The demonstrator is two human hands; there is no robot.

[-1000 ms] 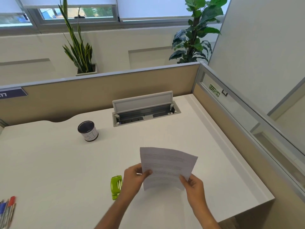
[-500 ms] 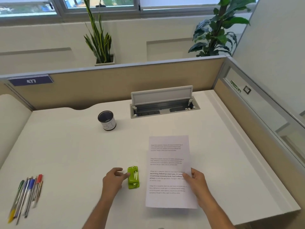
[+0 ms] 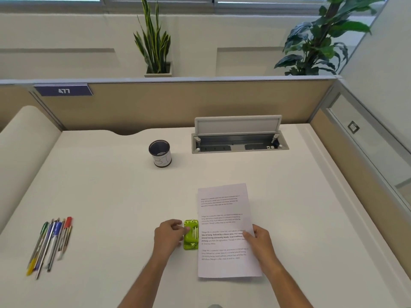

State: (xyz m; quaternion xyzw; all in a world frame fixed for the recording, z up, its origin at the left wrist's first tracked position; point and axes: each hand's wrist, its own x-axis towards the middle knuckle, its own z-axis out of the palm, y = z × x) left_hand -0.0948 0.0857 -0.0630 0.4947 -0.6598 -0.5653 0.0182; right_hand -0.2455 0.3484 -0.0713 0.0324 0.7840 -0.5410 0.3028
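Observation:
A printed white sheet of paper (image 3: 224,218) lies flat on the white desk (image 3: 111,196), long side running away from me. My right hand (image 3: 260,243) rests on the sheet's right edge, fingers laid flat on it. Just left of the sheet sits a small lime-green hole punch (image 3: 191,234), touching the paper's left edge. My left hand (image 3: 169,237) is at the punch's left side, its curled fingertips holding that edge.
A dark pen cup with a white label (image 3: 160,153) stands farther back. Several pens (image 3: 50,243) lie at the near left. An open cable tray with a raised lid (image 3: 238,141) is set in the desk's back. Partition walls close the back and right.
The sheet, held in the air by both hands a second ago, now lies flat on the desk. My left hand let go of it and moved onto the green punch.

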